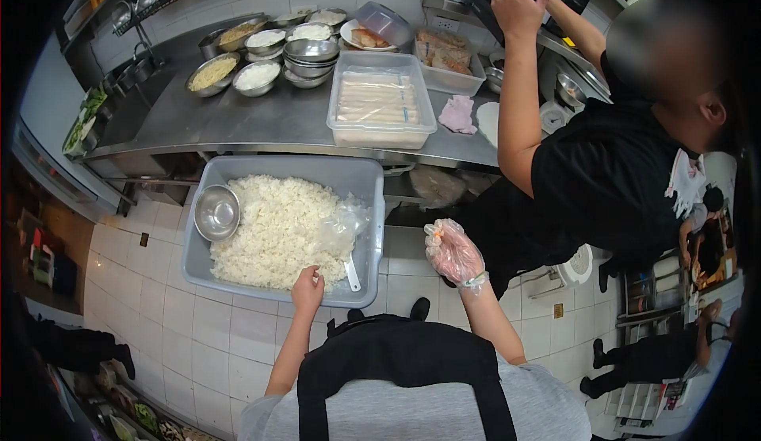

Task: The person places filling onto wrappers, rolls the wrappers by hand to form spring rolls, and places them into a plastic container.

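My left hand (307,289) is bare and in front of the near rim of a grey plastic tub (208,289). Its fingers are curled together, and anything inside them is hidden. White cooked rice (273,231) fills much of the tub. On the rice are a steel bowl (217,212) at the left and a crumpled clear plastic bag (342,223) at the right. A white-handled utensil (352,274) leans in the near right corner. My right hand (454,252), in a clear plastic glove, is raised right of the tub with fingers curled; a small orange bit shows at the fingertips.
A steel counter (261,120) behind the tub carries several food bowls (256,78), a clear container (380,136) of wrapped pale rolls and a pink cloth (457,114). A co-worker in black (594,171) stands close at right, arms raised. A white stool (575,266) stands behind.
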Demonstrator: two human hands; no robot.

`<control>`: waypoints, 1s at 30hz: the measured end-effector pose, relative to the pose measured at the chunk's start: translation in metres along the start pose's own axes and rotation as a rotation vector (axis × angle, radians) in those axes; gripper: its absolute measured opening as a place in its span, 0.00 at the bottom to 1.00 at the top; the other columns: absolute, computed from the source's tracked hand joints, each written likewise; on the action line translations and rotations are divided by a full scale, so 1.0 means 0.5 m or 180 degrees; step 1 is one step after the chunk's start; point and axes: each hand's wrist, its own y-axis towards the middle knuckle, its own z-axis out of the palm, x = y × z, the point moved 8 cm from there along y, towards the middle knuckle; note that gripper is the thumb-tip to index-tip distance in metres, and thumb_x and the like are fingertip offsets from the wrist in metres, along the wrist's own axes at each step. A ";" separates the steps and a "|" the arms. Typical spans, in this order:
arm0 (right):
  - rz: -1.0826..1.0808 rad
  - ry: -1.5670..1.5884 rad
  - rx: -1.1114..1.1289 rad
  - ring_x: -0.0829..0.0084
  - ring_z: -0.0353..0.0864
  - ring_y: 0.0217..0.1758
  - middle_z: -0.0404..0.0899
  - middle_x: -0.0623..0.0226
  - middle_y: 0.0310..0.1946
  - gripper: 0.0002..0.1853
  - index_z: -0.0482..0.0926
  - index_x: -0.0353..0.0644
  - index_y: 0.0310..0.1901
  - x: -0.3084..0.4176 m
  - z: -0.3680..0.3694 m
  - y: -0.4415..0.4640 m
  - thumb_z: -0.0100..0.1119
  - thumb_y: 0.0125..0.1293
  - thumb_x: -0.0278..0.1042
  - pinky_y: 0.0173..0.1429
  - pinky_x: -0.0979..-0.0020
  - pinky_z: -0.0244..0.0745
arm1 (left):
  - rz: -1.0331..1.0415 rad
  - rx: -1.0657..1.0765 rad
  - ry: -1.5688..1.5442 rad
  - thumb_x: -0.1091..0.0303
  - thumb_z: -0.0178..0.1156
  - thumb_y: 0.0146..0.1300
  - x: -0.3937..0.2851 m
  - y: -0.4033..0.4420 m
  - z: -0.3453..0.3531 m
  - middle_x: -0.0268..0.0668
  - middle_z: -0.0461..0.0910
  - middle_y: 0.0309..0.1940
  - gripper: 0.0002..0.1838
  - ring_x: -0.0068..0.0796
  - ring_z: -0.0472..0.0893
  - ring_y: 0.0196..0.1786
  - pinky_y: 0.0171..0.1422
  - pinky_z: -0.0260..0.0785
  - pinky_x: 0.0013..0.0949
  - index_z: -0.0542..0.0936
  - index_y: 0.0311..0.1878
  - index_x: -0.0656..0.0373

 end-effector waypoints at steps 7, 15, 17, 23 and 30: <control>-0.0195 -0.0076 -0.0066 0.71 0.78 0.34 0.77 0.59 0.37 0.05 0.75 0.35 0.40 0.034 -0.012 -0.017 0.50 0.71 0.26 0.37 0.72 0.79 | 0.0014 0.0138 0.0004 0.67 0.61 0.57 -0.001 0.000 0.005 0.34 0.80 0.34 0.14 0.33 0.80 0.27 0.36 0.72 0.40 0.80 0.48 0.53; -0.0143 -0.0062 -0.0091 0.71 0.78 0.33 0.76 0.60 0.36 0.06 0.75 0.35 0.40 0.028 -0.004 -0.014 0.50 0.71 0.27 0.37 0.72 0.79 | 0.0007 0.0176 0.0057 0.67 0.60 0.58 -0.010 0.000 0.003 0.34 0.81 0.34 0.14 0.34 0.80 0.26 0.36 0.72 0.40 0.80 0.47 0.54; -0.0115 -0.0047 -0.0116 0.72 0.78 0.33 0.76 0.60 0.36 0.06 0.75 0.35 0.40 0.023 -0.003 -0.010 0.50 0.71 0.27 0.37 0.72 0.79 | -0.0001 0.0163 0.0051 0.67 0.60 0.58 -0.005 0.001 0.006 0.34 0.81 0.34 0.14 0.34 0.80 0.26 0.36 0.72 0.39 0.80 0.47 0.54; -0.0037 -0.0057 -0.0077 0.72 0.78 0.34 0.75 0.61 0.35 0.05 0.75 0.34 0.40 0.013 0.000 0.007 0.50 0.71 0.26 0.38 0.72 0.79 | 0.0058 0.0103 0.0042 0.67 0.60 0.58 -0.003 0.000 0.005 0.34 0.81 0.34 0.13 0.34 0.80 0.26 0.36 0.72 0.39 0.80 0.47 0.54; 0.0000 -0.0077 0.0031 0.71 0.78 0.35 0.75 0.61 0.35 0.05 0.75 0.35 0.41 0.015 0.003 0.012 0.50 0.71 0.26 0.39 0.71 0.77 | 0.0088 0.0040 0.0072 0.68 0.61 0.57 -0.016 0.000 -0.002 0.36 0.82 0.32 0.12 0.33 0.80 0.26 0.34 0.72 0.37 0.81 0.45 0.55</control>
